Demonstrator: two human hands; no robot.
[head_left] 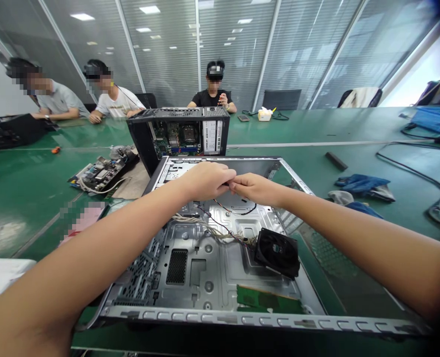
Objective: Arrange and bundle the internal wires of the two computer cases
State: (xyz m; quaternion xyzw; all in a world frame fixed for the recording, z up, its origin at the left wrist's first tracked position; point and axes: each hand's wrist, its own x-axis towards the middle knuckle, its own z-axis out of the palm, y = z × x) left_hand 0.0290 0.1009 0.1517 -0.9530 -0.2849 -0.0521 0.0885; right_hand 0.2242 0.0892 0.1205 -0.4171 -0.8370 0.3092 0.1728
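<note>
My left hand and my right hand meet fingertip to fingertip above the far half of an open metal computer case. Both are closed in a pinch, and the fingers hide what is between them. A thin dark cable with coloured strands loops just below, its ends passing out of sight behind the hands. Inside the case, a bundle of pale wires runs toward a black cooling fan, which sits tilted at the right. Near the front rim lies a green circuit board.
Behind stands another computer case, upright. A motherboard lies at left on cardboard. Blue gloves, a dark bar and a black cable lie at right. Three people sit across the green table.
</note>
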